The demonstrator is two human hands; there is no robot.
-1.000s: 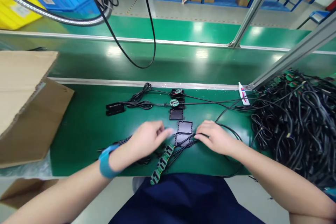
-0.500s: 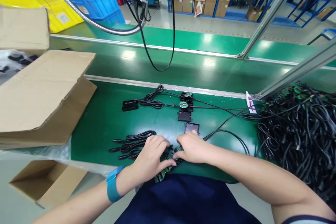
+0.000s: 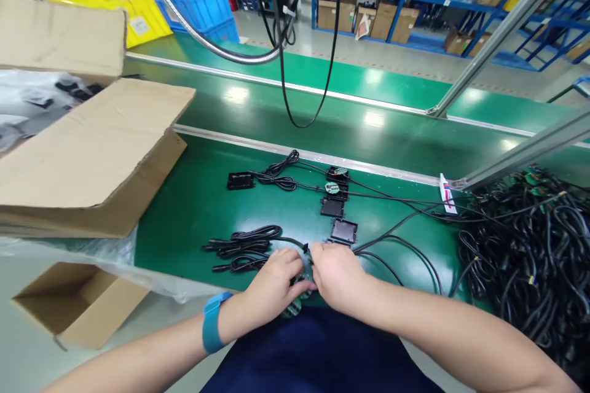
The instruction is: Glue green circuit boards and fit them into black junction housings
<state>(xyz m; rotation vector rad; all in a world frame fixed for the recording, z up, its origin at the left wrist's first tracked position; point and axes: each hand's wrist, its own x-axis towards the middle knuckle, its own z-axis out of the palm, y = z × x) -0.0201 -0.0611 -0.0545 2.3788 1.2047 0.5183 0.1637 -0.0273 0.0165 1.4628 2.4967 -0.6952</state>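
My left hand point(image 3: 279, 282) is curled at the front edge of the bench, thumb and fingers closed on small green circuit boards point(image 3: 295, 307), which it partly hides. Close beside it, my right hand point(image 3: 338, 273) has its fingers bent together at a black cable point(image 3: 292, 241) with a small strain relief; the exact grip is hidden. Coiled black cables point(image 3: 244, 249) lie to the left of my hands. Beyond my right hand is an open black plastic case point(image 3: 344, 231), then another case half point(image 3: 332, 206). Farther back, a round green board point(image 3: 332, 188) rests on a black case.
A big tangle of black cables point(image 3: 525, 270) is heaped at the right. A white tube point(image 3: 447, 193) lies by the metal rail. An open cardboard box point(image 3: 96, 153) stands at the left, with another carton point(image 3: 83, 307) below. A black cable loop point(image 3: 299, 126) hangs over the bench.
My right hand has drawn back slightly and its fingers are more curled. A cable from the coiled bundle now runs up to my hands. The whole view has shifted a little.
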